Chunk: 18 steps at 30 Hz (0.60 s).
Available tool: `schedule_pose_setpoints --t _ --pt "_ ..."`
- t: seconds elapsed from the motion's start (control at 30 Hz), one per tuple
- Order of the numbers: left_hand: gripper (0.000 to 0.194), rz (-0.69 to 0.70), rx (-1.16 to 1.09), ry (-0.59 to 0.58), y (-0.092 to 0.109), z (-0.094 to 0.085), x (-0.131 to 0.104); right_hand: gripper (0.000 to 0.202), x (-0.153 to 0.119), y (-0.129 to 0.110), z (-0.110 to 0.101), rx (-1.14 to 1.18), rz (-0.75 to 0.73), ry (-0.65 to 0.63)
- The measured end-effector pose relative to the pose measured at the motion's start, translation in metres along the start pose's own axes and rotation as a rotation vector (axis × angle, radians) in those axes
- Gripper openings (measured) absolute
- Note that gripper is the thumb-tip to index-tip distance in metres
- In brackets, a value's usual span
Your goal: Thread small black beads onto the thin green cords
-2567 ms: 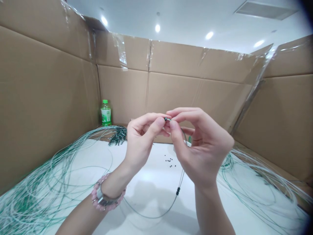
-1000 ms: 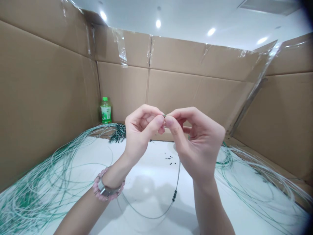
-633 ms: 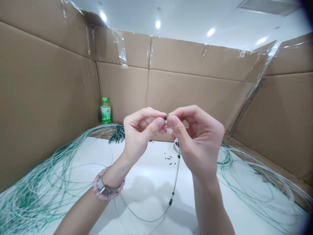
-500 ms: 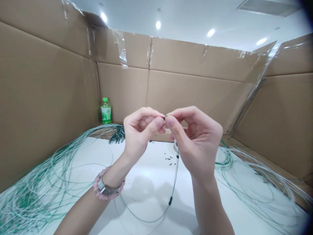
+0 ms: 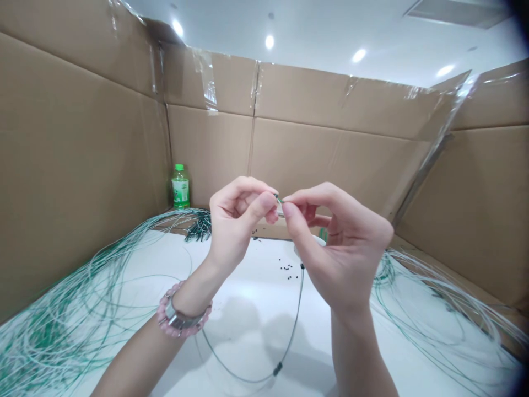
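Observation:
My left hand [image 5: 231, 220], a pink bead bracelet [image 5: 184, 315] at its wrist, is pinched shut on a small dark piece [image 5: 275, 195]; the fingertips partly cover it. My right hand [image 5: 339, 242] pinches the end of a thin green and white wire [image 5: 280, 200] between thumb and forefinger, close beside the left fingertips. Below the hands a thin wire loop [image 5: 243, 379] curves over the white table, with a dark connector [image 5: 278, 368] and a small black piece [image 5: 302, 266] on it. Whether this loop joins the pinched wire is hidden by my right hand.
Tiny black pieces [image 5: 285, 268] lie scattered on the white table [image 5: 248, 281]. Bundles of green and white wire lie at left [image 5: 82, 309] and right [image 5: 430, 309]. Dark wire ends [image 5: 199, 227] and a green bottle [image 5: 181, 187] are at back left. Cardboard walls [image 5: 306, 154] surround the table.
My right hand has moved slightly right, so the fingertips are further apart and more wire shows between them. The hanging loop's dark connector has dropped lower and a little left.

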<state>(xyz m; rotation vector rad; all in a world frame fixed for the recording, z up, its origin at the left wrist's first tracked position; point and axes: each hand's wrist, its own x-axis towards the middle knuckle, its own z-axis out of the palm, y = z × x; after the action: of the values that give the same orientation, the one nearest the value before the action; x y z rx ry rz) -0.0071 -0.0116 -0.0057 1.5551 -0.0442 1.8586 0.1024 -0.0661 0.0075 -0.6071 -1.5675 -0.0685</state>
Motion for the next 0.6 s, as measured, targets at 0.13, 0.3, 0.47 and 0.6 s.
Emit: schedule_pose_setpoints --t 0.13,0.3,0.47,0.6 --pt "0.005 -0.002 0.027 -0.009 0.0007 -0.0006 -0.0005 0.009 -0.0001 0.0003 0.0006 -0.004 0.001 0.011" --pt "0.004 0.021 0.066 -0.003 0.0006 -0.0013 -0.0002 0.009 0.0001 0.0002 0.0007 -0.007 -0.001 0.002" --pt "0.004 0.133 0.145 -0.043 0.0013 -0.0032 0.0017 0.013 0.0000 0.0011 -0.0017 -0.016 -0.044 0.003" --pt "0.009 0.172 0.256 -0.047 0.0054 -0.0038 0.0014 0.018 -0.0001 0.0058 -0.0029 0.023 -0.040 0.038"
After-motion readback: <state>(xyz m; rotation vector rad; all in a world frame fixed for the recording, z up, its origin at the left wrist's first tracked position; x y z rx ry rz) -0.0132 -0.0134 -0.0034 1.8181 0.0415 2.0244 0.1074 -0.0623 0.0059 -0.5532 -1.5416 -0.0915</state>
